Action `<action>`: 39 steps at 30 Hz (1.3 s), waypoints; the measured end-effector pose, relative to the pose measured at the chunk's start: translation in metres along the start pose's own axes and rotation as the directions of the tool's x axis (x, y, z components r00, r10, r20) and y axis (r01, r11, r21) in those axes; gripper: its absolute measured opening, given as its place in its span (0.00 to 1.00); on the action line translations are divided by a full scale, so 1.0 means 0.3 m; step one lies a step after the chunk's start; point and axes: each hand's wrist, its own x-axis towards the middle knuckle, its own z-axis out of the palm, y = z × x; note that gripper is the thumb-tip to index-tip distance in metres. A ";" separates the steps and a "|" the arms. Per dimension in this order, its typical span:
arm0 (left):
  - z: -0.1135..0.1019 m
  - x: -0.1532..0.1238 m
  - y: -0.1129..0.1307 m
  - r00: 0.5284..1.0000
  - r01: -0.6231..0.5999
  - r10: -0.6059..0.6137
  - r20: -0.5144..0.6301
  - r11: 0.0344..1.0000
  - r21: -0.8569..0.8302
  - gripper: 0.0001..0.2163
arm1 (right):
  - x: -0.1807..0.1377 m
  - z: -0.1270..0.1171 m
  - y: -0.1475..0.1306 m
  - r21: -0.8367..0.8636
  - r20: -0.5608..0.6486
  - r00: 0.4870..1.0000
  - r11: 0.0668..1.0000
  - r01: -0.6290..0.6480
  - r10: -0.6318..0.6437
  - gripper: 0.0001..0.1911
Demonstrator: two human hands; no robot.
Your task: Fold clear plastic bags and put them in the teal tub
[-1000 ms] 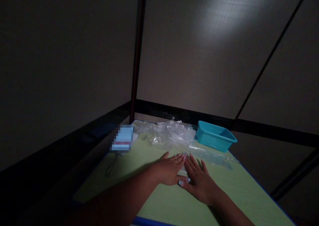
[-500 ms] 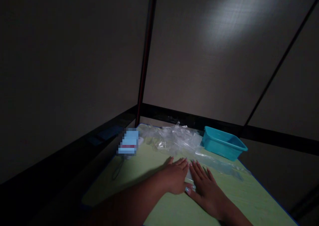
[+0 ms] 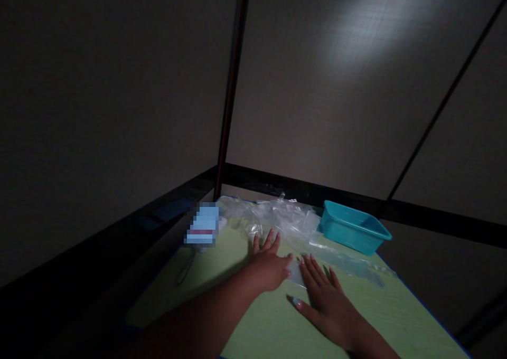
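A small folded piece of clear plastic lies flat on the pale green tabletop. My right hand rests palm down over its right side, fingers stretched out and thumb apart. My left hand is beside the plastic's left edge, fingers spread, with the tips reaching toward a heap of crumpled clear plastic bags. Whether the left hand touches the table or hovers just above it, I cannot tell. Neither hand grips anything.
A turquoise plastic basin stands at the back right of the table. A flat strip of clear plastic lies in front of it. At the back left is a blurred light-blue item with a cord loop. Dark-framed wall panels stand behind.
My left hand has moved left and away from me, off the small plastic piece, and its fingers have spread. My right hand stays almost in place, its thumb now farther from the left hand.
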 end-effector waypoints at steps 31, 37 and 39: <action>0.011 0.025 -0.007 0.998 0.033 -0.032 0.056 0.999 -0.006 0.29 | -0.006 -0.049 -0.031 0.152 0.042 0.999 0.988 -0.018 0.012 0.49; 0.019 0.022 -0.003 0.999 -0.016 0.019 -0.044 0.997 0.069 0.30 | -0.010 -0.039 -0.018 0.218 0.006 1.000 0.976 0.001 -0.002 0.45; 0.016 0.023 0.007 0.991 -0.070 0.077 -0.107 0.995 0.070 0.24 | -0.013 -0.029 0.001 0.263 -0.062 0.997 0.965 -0.016 0.034 0.39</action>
